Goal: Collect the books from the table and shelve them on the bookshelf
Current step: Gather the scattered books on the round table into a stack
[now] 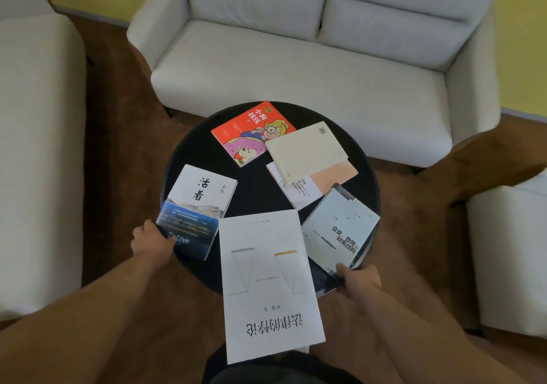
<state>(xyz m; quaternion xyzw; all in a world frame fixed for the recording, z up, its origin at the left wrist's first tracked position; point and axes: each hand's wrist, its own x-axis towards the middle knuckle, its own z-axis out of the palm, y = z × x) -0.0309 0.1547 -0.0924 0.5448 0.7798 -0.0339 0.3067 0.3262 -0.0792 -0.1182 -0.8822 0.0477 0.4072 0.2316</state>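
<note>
1. Six books lie spread over a round black bench (254,188) that stands on a brown carpet (124,135).
2. The left hand (152,243) grips the near left corner of a white-and-blue book (198,209) at the left edge of the bench, with its fingers curled round that corner.
3. The right hand (359,280) pinches the near corner of a pale teal book (340,229) at the right edge of the bench, with the thumb on the cover.
4. Between the two hands lies a large white book (269,280). Its near half hangs out over the edge of the bench towards the person.
5. A red cartoon book (251,132) lies at the far side of the bench.
6. Just right of it, a cream book (305,149) overlaps the red cover's corner and rests on a peach-and-white book (313,185).
7. The far corner of the pale teal book lies over the peach-and-white book.
8. A pale sofa (296,58) stands beyond the bench, an armchair (35,147) to the left and a cushioned seat (509,250) to the right.
</note>
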